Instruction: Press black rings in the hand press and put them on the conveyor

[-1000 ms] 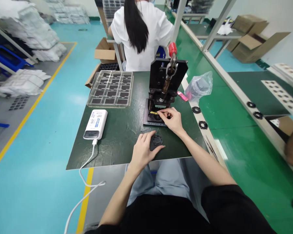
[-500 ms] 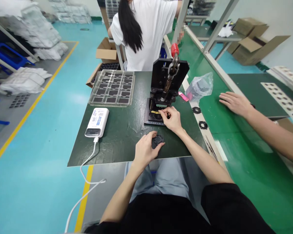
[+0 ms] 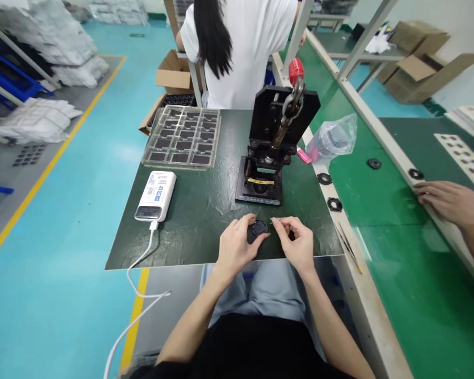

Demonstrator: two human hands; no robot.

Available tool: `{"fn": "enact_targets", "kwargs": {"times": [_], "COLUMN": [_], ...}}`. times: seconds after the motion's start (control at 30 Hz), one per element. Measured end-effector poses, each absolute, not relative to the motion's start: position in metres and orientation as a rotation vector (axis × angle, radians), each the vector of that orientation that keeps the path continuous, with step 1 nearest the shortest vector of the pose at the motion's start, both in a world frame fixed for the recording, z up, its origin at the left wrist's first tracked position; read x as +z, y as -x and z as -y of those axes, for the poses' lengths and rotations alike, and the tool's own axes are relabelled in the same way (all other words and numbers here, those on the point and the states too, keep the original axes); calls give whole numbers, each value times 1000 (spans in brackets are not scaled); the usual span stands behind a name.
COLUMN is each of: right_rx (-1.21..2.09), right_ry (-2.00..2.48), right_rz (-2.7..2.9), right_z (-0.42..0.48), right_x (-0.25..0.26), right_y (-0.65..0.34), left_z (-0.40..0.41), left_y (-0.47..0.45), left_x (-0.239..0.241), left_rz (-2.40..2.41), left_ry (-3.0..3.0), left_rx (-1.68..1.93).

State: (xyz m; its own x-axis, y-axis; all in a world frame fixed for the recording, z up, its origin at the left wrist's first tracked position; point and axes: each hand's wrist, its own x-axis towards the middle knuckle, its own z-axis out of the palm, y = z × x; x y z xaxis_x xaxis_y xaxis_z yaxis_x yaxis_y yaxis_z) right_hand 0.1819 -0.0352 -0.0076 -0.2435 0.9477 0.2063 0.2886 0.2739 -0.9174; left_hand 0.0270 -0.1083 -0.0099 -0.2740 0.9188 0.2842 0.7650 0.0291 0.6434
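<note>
My left hand [image 3: 239,242] grips a round black plastic part [image 3: 257,229] by its edge, just above the dark table top near its front edge. Close to its right side, my right hand [image 3: 296,239] has thumb and forefinger pinched together. Whatever is between those fingertips is too small to make out. Beyond both hands stands a black hand press [image 3: 278,131] with a red-tipped lever [image 3: 296,71]. A yellow strip [image 3: 260,181] shows on the press's base, with no hand touching it.
A clear compartment tray [image 3: 181,138] and a white power bank [image 3: 156,196] with a cable lie left. Black rings [image 3: 334,204] and tweezers [image 3: 349,247] line the right ledge, near a plastic bag [image 3: 332,139]. A co-worker's hand [image 3: 446,202] rests beyond the green belt [image 3: 379,210].
My right hand has moved back from the press base to beside the round part. My left hand keeps its hold. The co-worker's hand has shifted right, and a black ring now shows on the belt.
</note>
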Motion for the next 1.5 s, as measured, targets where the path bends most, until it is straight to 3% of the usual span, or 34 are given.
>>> {"fn": "enact_targets", "kwargs": {"times": [0.47, 1.5], "right_rx": [755, 569], "right_ry": [1041, 969], "right_rz": [1970, 2073], "right_z": [36, 37], "right_x": [-6, -4], "right_y": [-174, -171], "left_z": [108, 110], "left_y": [-28, -29], "left_x": [-8, -10], "left_rz": [-2108, -2094], "left_ry": [-1761, -1788], "left_rx": [1072, 1065]}}
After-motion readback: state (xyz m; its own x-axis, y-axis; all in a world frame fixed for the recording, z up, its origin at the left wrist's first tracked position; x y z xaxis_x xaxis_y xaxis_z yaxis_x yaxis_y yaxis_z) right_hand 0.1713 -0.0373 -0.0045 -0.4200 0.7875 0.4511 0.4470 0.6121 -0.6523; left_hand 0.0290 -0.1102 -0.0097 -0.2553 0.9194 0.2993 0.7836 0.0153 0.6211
